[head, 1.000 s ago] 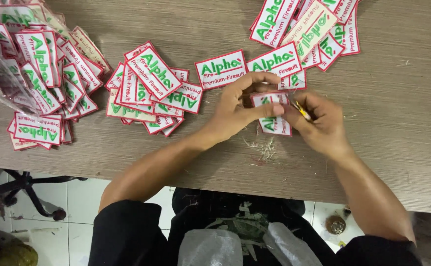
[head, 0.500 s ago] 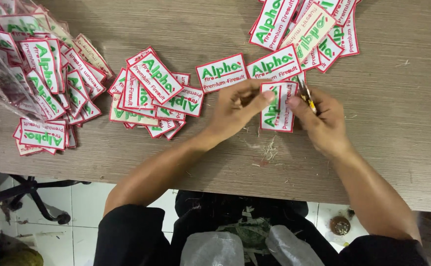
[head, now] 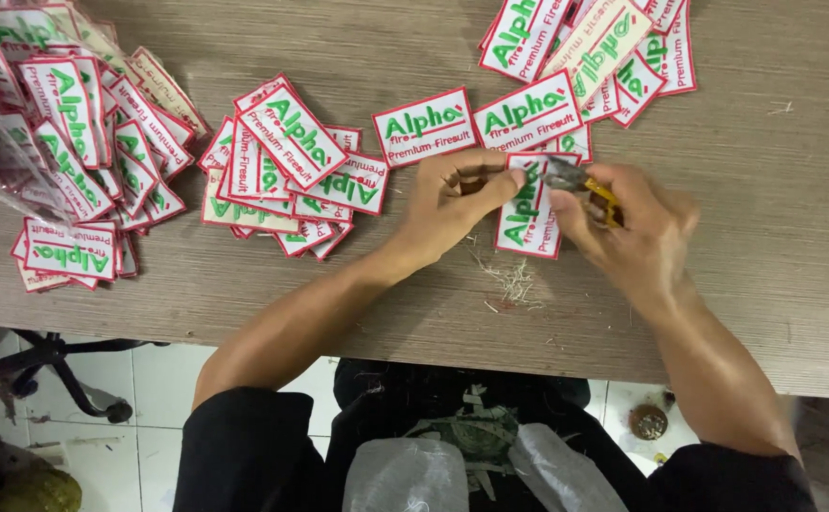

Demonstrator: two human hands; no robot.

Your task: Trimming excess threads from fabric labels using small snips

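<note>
The left hand (head: 452,204) pinches the near edge of a white embroidered patch (head: 528,210), red-bordered with green lettering, flat on the worktop (head: 794,237). The right hand (head: 637,228), just beside it, is clamped on yellow-handled snips (head: 580,180) touching the patch's far corner.

Small garment-trim workshop: a worn wooden counter (head: 775,284) carries piles of identical embroidered patches (head: 291,161), thread clippings (head: 514,284) lie scattered, above a white tiled floor (head: 149,370).

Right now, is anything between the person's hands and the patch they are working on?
Nothing visible is. The left hand already pinches the patch at its edge, and the right hand holds small yellow-handled snips against it.
</note>
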